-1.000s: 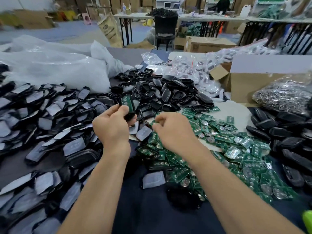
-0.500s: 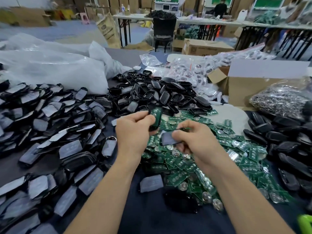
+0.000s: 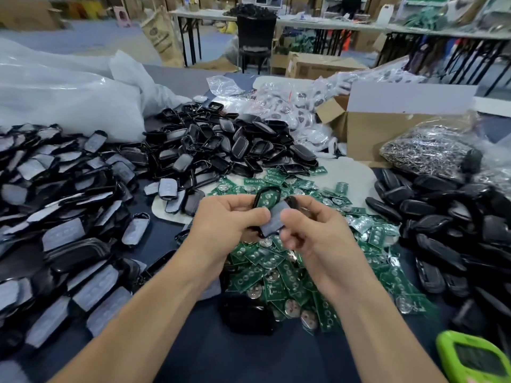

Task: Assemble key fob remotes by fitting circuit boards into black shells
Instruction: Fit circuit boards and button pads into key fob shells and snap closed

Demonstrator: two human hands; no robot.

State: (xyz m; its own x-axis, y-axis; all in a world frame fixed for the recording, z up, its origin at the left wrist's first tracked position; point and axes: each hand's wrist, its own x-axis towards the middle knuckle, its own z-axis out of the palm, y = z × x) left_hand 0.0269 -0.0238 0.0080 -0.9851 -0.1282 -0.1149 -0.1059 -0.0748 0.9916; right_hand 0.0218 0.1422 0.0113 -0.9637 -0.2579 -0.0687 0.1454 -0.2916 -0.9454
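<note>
- The dark blue table is sitting under everything, and a big pile of green circuit boards is lying in the middle of it.
- Just above the green boards, the left hand is curling its fingers round a black shell, and its thumb is pressing on a grey pad.
- The right hand is pinching the other side of the grey pad with its thumb and bent fingers.
- Behind the green boards, a heap of shiny empty shells is lying.
- Left of the green boards, lots of padded shells are spreading out.
- Right of the green boards, dark shell halves are piling up.
- Behind and to the right, a cardboard box is standing open beside a clear bag of metal bits.
- Behind and to the left, a big white plastic bag is slumping.
- Far behind, long tables are standing in a big room.
- A bright green gadget is peeking in near the green boards, cut off by the edge.
- Fingers are hiding most of the held shell, so I cannot tell if a board is sitting inside.
</note>
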